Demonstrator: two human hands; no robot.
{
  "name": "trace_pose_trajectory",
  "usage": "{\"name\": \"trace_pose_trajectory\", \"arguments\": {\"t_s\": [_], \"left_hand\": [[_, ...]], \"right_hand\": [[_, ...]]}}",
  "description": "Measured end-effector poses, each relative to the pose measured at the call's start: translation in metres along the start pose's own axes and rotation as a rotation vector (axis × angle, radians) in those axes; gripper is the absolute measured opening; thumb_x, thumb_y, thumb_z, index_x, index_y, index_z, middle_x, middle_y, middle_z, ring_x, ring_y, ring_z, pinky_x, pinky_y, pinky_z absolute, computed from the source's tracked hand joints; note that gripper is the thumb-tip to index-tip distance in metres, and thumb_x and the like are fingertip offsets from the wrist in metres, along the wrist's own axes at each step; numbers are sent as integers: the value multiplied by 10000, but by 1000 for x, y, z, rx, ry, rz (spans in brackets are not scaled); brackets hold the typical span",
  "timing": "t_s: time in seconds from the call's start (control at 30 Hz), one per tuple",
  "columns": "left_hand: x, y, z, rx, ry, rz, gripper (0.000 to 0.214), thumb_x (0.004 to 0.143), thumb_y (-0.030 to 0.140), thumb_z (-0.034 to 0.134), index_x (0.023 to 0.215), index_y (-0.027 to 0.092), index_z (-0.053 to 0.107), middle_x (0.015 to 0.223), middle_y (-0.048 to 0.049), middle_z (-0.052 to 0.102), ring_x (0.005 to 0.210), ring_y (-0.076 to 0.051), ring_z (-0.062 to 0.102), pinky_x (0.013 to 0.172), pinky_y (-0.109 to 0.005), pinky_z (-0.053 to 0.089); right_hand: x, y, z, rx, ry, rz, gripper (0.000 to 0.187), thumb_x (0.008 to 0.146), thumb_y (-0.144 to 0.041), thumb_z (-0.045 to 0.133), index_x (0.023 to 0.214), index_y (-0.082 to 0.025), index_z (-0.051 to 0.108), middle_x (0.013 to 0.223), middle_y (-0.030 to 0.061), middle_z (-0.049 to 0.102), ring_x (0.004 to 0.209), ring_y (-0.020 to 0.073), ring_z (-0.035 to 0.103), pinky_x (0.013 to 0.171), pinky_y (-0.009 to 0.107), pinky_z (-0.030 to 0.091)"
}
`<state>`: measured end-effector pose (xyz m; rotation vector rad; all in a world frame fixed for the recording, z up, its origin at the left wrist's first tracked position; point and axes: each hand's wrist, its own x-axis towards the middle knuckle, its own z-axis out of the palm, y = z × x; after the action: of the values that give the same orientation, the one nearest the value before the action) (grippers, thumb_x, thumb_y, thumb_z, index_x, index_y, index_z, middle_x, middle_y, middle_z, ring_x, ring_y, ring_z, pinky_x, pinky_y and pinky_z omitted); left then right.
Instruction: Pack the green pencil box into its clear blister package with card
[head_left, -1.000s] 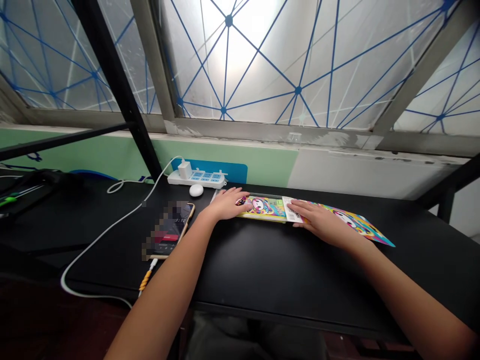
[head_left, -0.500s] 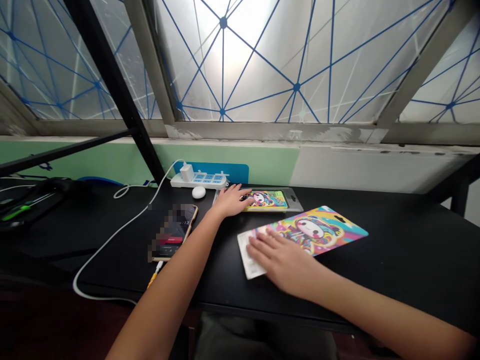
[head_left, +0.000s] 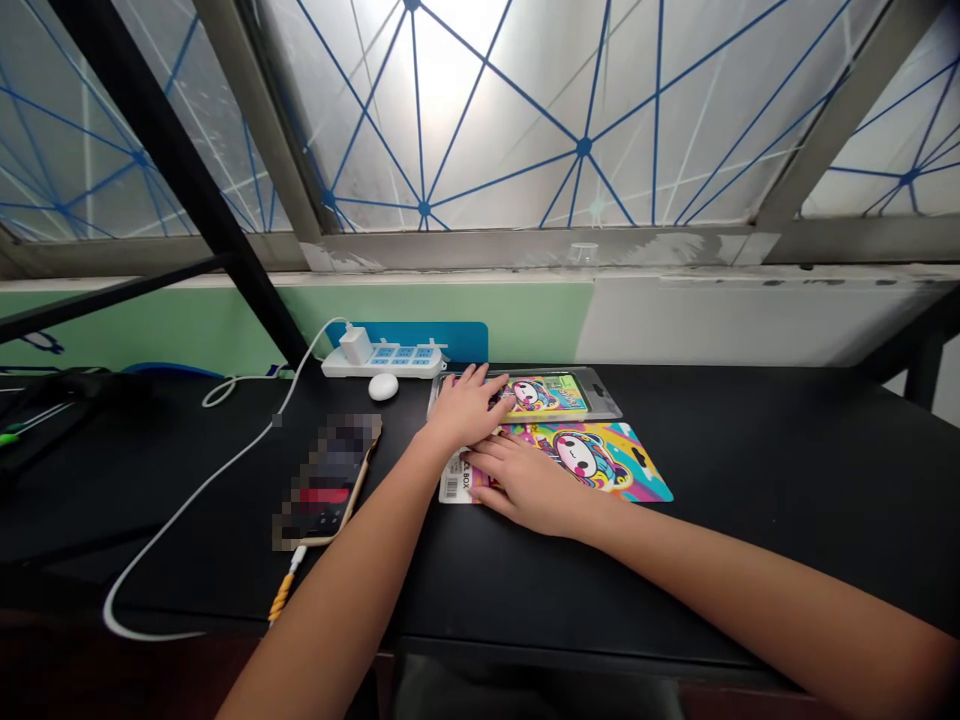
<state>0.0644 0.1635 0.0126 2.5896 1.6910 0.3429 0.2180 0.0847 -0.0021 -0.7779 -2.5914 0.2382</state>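
Head view: a clear plastic case (head_left: 600, 392) w/ a printed pack (head_left: 544, 394) inside is set lengthwise near the back of the table (head_left: 757, 460). Its left part is covered by the L hand (head_left: 469, 408), palm down, fingers slightly spread, thumb stretched over the pack; nothing is seen gripped. A printed card (head_left: 581, 456) is laid just in front of the case; whether the two are touching can't be told. The card's left end, w/ a white label, is pressed by the R hand (head_left: 525, 480), fingers laid flat and fairly close tog., thumb apart, no pinch seen. Almost no gap is left btwn the two hands; contact isn't clear.

Step in hand is judged to be flat placing of card alongside case. Best done w/ light, even pressure, case steadied by L hand, card slid not lifted, so corners aren't bent.

Edges/room: case is overrun on the right by the card's end; more table is seen on that side and toward the front edge. Leftward moves are limited by phone (head_left: 330, 480), small white oval thing (head_left: 383, 387) and cable (head_left: 109, 605); rearward by power strip (head_left: 386, 365) and wall (head_left: 540, 320).
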Motion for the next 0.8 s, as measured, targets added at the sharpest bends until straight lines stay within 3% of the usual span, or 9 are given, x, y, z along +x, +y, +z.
{"name": "trace_pose_trajectory", "arguments": {"t_s": [0.17,0.3,0.43,0.5,0.8], "left_hand": [[-1,1,1,19,15,13,593,1004,590,271,1492,301,446,1614,-87,331,1501,-310,249,1164,-560,249],[0,0,0,16,14,25,585,1004,592,263,1482,317,459,1611,-86,337,1496,-308,266,1159,-571,248],[0,0,1,13,12,28,589,998,606,267,1481,329,460,1604,-83,352,1490,-307,283,1156,-563,259],[1,1,2,21,17,27,592,995,609,272,1481,328,460,1600,-81,362,1487,-309,289,1154,-559,264],[-1,5,1,5,4,32,588,997,600,269,1488,329,446,1601,-75,360,1496,-310,264,1160,-561,250]], "right_hand": [[0,4,-6,19,3,-9,232,976,-286,517,1092,-181,687,1123,105,718,1085,259,629,978,431,464],[-2,12,-11,82,-61,-63,309,972,-347,530,1194,-179,663,1231,117,692,1163,261,615,1031,431,443],[-5,12,-13,157,-145,-92,543,931,-487,580,1370,-167,573,1477,147,529,1398,275,442,1170,441,313],[-4,9,-13,180,-179,-98,563,940,-481,564,1411,-172,544,1512,142,491,1430,264,400,1192,431,280],[2,9,-9,134,-156,-49,538,931,-511,574,1379,-211,581,1433,117,578,1352,285,488,1119,448,385]]}}
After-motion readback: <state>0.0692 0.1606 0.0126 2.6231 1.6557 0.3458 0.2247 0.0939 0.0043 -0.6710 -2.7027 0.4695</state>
